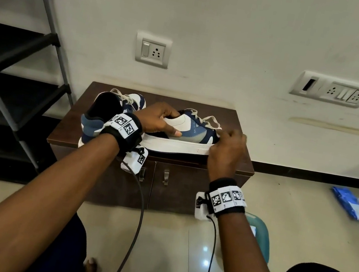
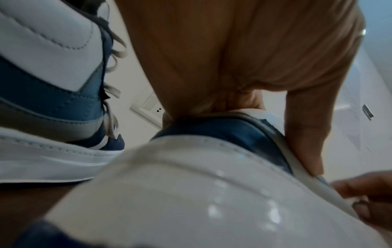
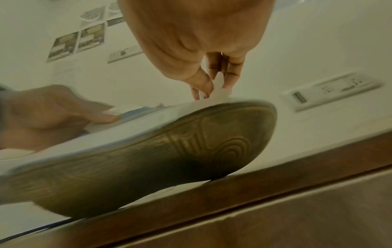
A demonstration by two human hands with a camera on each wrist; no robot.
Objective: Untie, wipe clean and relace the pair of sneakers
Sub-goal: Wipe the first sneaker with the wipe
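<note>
Two hands on tilted sneaker [image 1: 188,135]: left hand [image 1: 160,118] grips collar, right hand [image 1: 227,148] pinches lace [image 3: 218,89].

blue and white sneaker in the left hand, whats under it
The tilted blue and white sneaker has its worn dark outsole showing, toe edge touching the dark brown wooden cabinet top. The heel's underside is hidden.

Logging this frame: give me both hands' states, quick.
Left hand: grips the near sneaker at its collar.
Right hand: pinches its lace.
</note>
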